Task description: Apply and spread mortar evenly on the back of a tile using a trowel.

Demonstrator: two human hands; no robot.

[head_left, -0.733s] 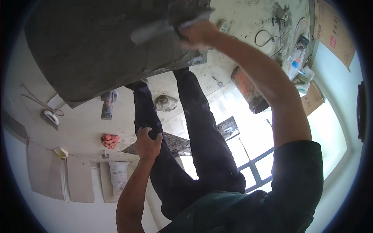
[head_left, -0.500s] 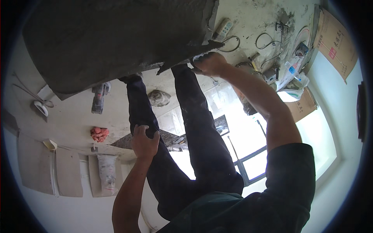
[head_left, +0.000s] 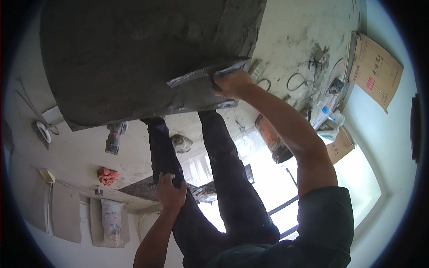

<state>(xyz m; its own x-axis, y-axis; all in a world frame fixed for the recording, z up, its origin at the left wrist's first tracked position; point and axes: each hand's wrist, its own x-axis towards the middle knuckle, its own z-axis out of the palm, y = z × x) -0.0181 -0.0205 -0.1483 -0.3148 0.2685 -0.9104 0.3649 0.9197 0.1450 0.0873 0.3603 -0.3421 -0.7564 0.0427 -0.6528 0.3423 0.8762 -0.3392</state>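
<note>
A large slab [head_left: 134,53] coated in wet grey mortar fills the upper left. My right hand [head_left: 233,85] is closed round the handle of a flat trowel [head_left: 192,77], whose long blade is smeared with mortar. The trowel is over the slab's near right part; its blade seems to meet the coating, though the hand hides part of it. On my left leg, near the knee, rests my left hand [head_left: 171,193], with thumb and fingers apart and nothing in it.
Right of the slab are a power strip [head_left: 256,69] and looped cable [head_left: 296,82]. An orange, dirt-stained bucket [head_left: 271,138] stands beside my right arm. A power tool [head_left: 115,137], a lumpy plastic bag [head_left: 181,143] and a red cloth [head_left: 107,176] lie nearer me. Cardboard [head_left: 377,71] leans right.
My right hand has moved the trowel from the slab's near right edge up and left onto its coated face. The view has shifted slightly; my left hand stays on my leg.
</note>
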